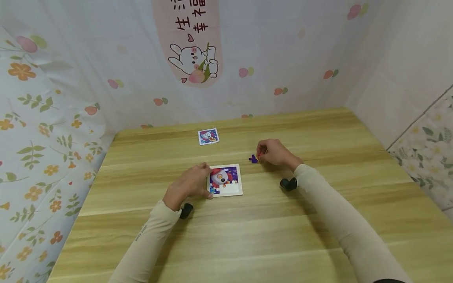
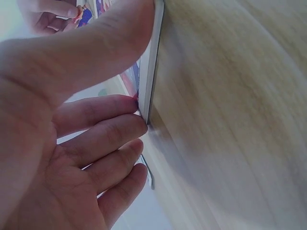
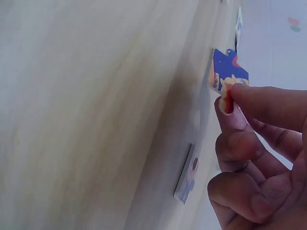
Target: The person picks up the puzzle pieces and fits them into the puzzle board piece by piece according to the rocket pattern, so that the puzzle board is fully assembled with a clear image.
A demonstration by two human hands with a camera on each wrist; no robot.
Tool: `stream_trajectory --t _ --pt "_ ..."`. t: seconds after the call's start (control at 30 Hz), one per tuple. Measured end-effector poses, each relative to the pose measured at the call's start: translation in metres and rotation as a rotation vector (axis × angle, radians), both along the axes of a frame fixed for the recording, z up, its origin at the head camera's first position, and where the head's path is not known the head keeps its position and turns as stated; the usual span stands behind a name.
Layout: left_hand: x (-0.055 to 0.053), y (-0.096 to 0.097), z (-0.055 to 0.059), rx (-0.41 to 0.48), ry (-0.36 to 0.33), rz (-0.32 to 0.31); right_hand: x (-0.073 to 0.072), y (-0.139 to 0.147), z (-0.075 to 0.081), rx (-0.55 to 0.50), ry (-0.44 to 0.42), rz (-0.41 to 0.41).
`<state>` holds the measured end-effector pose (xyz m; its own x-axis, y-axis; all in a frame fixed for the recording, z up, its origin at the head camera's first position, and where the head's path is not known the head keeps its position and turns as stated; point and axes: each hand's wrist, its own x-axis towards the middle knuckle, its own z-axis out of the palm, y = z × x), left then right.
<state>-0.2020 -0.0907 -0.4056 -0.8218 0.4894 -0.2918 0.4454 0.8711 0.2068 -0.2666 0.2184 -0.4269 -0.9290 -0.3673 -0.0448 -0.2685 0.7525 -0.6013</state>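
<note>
A square white-framed puzzle tray (image 1: 229, 194) lies on the table, partly filled with a cartoon picture; its lower right part shows bare white. My left hand (image 1: 191, 181) grips the tray's left side, thumb at the near corner and fingers at the far one. In the left wrist view, the thumb and fingertips of the left hand (image 2: 96, 129) touch the tray's edge (image 2: 149, 72). To the right of the tray, my right hand (image 1: 274, 152) pinches a purple puzzle piece (image 3: 228, 67) with red and yellow parts between thumb and forefinger. Another puzzle piece (image 3: 188, 175) lies on the table near that hand.
A small picture card (image 1: 209, 136) of the same cartoon lies behind the tray. The wood-patterned table (image 1: 226, 243) meets a printed curtain (image 1: 269, 59) at its back edge, and a floral cloth (image 1: 46, 169) hangs on the left.
</note>
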Motion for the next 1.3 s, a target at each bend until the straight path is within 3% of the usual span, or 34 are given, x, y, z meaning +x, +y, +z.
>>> stream_trajectory --t 0.37,0.7,1.3 --pt "-0.002 0.001 0.000 0.007 0.015 -0.011 0.005 -0.008 0.006 -0.118 -0.087 0.019" --pt "-0.002 0.002 -0.002 0.015 0.017 -0.021 0.014 -0.018 0.006 -0.204 -0.218 0.130" --pt "0.000 0.000 -0.001 -0.001 0.002 0.002 0.020 -0.053 0.005 -0.184 -0.303 0.233"
